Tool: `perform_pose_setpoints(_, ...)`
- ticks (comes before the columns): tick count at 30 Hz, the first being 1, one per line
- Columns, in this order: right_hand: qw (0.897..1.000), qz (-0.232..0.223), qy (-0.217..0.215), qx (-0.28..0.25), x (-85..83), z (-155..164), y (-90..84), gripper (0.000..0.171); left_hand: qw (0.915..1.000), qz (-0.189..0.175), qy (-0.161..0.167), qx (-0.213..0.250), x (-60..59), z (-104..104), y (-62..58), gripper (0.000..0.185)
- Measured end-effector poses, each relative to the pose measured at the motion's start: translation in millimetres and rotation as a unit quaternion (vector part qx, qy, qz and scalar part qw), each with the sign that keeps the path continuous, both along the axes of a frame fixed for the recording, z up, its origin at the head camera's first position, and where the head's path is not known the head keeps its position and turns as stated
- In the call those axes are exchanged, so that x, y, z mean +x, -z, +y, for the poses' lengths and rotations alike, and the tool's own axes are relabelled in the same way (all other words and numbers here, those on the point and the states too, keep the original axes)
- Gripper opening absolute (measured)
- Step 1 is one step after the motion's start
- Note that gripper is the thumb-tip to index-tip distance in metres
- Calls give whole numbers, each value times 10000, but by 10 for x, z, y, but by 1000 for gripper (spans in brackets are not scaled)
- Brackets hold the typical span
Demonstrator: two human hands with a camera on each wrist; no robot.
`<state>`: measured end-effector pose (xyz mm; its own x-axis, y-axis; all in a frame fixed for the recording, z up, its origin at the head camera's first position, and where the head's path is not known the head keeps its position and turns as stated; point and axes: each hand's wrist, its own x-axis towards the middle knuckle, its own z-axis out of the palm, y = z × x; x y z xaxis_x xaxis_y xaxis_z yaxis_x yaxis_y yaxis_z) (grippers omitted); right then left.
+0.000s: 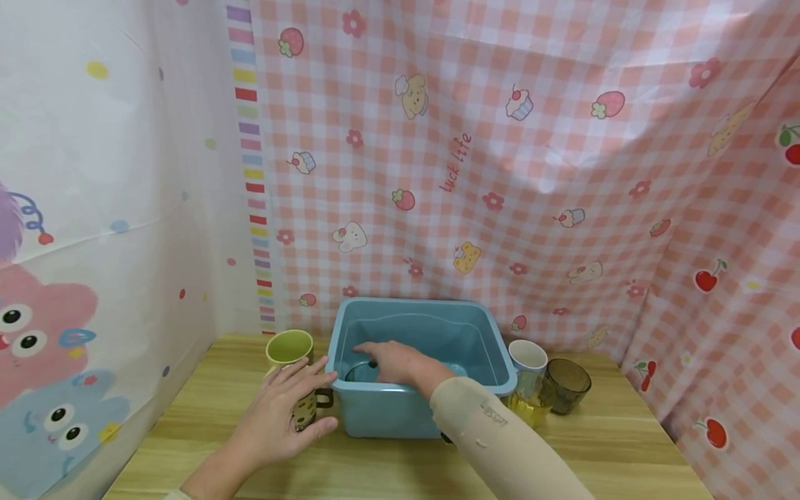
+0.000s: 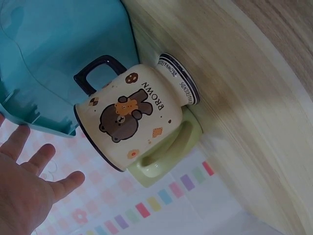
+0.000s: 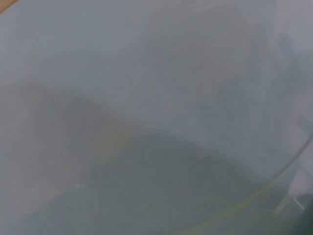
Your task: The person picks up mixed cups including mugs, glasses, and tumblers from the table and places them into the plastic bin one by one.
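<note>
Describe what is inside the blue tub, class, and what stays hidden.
Inside the blue tub, the right hand rests on a clear glass. The hand covers part of the glass; the tub's near wall hides the floor.

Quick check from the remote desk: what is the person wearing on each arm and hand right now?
The right arm wears a snug beige sleeve down to the wrist, with a small dark printed marking near the forearm, too small to read. The right hand is bare, with no glove or ring showing. The left hand and forearm are bare too; only a sliver of pale fabric shows at the frame's bottom edge.
</note>
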<state>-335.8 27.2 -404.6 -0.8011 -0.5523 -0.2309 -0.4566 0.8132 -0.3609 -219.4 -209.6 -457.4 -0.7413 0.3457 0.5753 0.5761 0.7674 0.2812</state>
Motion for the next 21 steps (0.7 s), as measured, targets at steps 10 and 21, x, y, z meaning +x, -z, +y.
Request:
perform_pose_setpoints(10,9997,-20,-78,243,-33,-27,18,62,10000,-30,10,46,0,3,-2,62)
perform_pose_setpoints(21,9993,78,-283,215,-28,-74,40,57,9999,-75,6,110,8,15,-15,62)
